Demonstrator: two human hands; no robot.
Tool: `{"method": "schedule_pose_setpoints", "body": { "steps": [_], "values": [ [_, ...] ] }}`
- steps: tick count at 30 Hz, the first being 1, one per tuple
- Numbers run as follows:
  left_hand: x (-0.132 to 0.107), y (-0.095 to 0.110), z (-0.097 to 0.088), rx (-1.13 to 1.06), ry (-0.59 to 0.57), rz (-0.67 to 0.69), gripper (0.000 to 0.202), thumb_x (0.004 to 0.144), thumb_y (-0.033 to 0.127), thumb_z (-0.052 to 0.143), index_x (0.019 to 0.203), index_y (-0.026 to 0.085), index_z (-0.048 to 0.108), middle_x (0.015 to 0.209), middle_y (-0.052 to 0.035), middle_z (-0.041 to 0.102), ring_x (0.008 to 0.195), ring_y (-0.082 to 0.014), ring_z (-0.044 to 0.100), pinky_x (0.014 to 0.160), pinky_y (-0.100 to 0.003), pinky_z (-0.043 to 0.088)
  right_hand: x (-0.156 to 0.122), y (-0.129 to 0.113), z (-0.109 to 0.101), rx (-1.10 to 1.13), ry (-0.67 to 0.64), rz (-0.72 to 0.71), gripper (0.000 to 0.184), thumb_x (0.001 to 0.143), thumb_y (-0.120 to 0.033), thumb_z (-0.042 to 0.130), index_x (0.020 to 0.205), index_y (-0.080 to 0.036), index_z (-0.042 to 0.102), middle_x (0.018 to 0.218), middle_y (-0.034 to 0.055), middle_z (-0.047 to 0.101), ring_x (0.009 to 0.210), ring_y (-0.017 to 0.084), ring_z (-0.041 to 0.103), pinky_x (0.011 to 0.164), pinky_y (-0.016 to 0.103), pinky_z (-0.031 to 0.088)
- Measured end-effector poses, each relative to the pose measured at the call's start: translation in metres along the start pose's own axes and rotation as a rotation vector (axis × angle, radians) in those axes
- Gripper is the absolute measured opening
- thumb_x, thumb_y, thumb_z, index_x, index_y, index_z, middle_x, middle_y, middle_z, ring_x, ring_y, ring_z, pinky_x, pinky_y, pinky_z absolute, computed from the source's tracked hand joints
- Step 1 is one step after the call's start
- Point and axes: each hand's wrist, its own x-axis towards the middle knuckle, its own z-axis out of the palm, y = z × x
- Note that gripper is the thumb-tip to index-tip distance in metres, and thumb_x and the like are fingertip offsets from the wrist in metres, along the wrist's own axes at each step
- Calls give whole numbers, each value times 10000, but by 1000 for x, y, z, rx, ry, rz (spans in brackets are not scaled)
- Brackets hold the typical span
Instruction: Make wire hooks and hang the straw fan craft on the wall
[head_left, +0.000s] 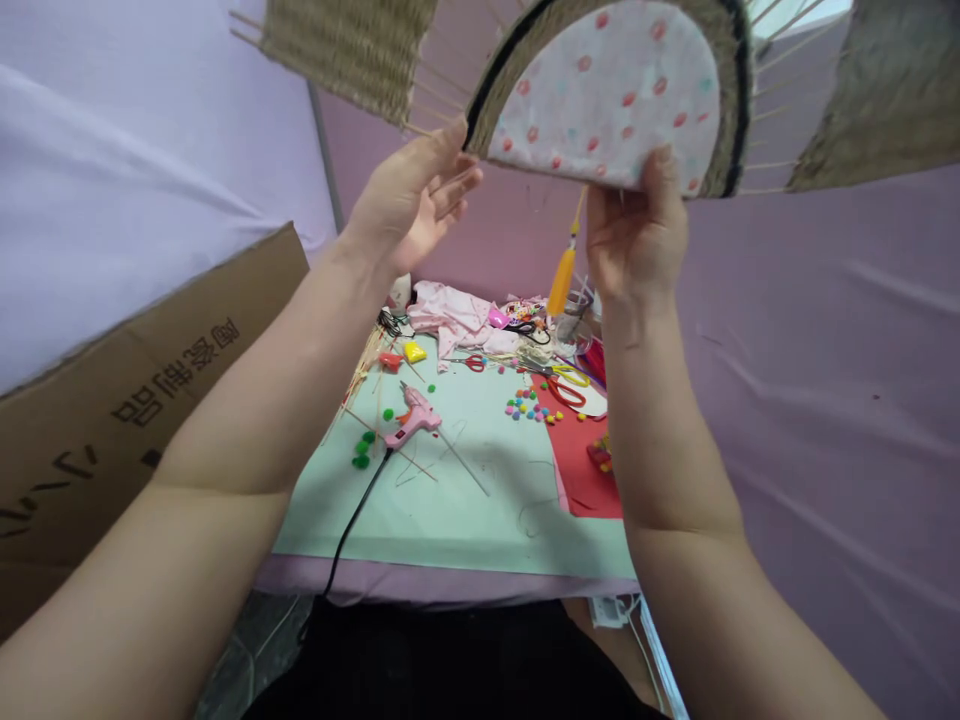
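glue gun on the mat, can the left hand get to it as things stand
Probably yes. The glue gun lies uncovered on the green mat, below the raised left hand, which only touches the fabric fan; the right hand grips it.

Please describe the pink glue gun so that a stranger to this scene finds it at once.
Find the large pale green sheet. Left of its middle lies the pink plastic glue gun. Unlike the red-handled scissors beyond it, it trails a black cord to the near edge.
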Motion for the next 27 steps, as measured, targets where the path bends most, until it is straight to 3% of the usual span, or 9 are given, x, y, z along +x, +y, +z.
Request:
{"method": "schedule_pose_setpoints", "body": {
  "steps": [3,8,12,17,22,27],
  "values": [
    [12,-9,4,-107,-22,-7,98,930,213,511,906,156,587,927,-9,642,1076,-165,612,882,-291,492,-1,16,-13,-127,-18,1,118,818,-169,600,875,-271,589,923,-51,702,1171,115,536,1035,368,424],
    [23,-29,1,-213,24,-47,128,928,132,510,837,145,599,839,-29,668,998,-147,625,870,-288,531,5,25,-30,-349,-42,13,332,727,-419,734,1006,-314,591,1033,-70,695,1283,117,399,1118,406,311],
    [30,-43,6,-263,41,-67,142,940,106,487,835,132,579,795,-19,656,942,-103,621,878,-237,512,11,20,-34,-413,14,41,286,795,-367,675,1051,-321,555,1062,-91,694,1242,90,454,1096,374,381],
    [41,-53,16,-195,-23,-146,107,923,91,513,849,128,580,801,-23,670,1010,-141,604,915,-291,490,19,21,-37,-565,99,37,322,757,-372,706,1059,-393,597,1077,-66,691,1249,192,511,1025,458,474],
    [67,-46,19,-149,44,-77,186,892,50,531,812,211,577,772,35,687,1040,-96,559,948,-256,432,41,24,-35,-490,-41,68,166,779,-338,684,937,-319,636,1061,-57,688,1180,143,568,991,361,494],
    [105,-31,5,-119,88,-46,121,861,112,596,893,228,609,794,35,694,1100,-118,549,959,-298,442,78,23,-45,-520,-75,142,194,770,-353,699,900,-218,648,910,-35,705,1096,151,614,928,395,516]
  ]
}}
